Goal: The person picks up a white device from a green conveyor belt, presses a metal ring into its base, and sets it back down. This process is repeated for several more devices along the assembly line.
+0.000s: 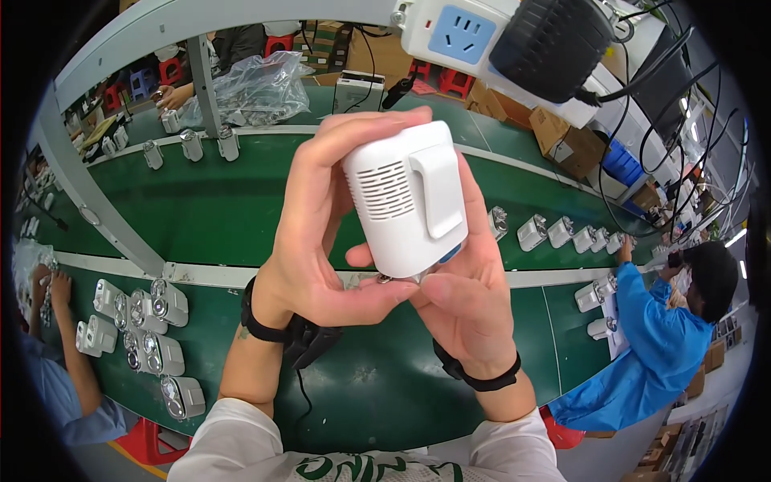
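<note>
Hands meet at the centre of the view around a white plastic device [409,197], rounded, with a vent grille and a flat clip on its back. The left hand [325,233] wraps its 9 o'clock side, fingers curled over the top and thumb pressed under the bottom edge. The right hand [470,297] closes on it from 5 o'clock, thumb at the base beside a small metal part. Both hands are clamped on the device, held up above the green conveyor belt [217,205]. Black wrist straps [265,325] sit on both wrists. At 8 o'clock a cluster of similar white devices [148,329] lies on the belt. At 3 o'clock a co-worker in a blue coat [646,353] reaches toward more units. At 12 o'clock a power strip [454,36] hangs overhead.
</note>
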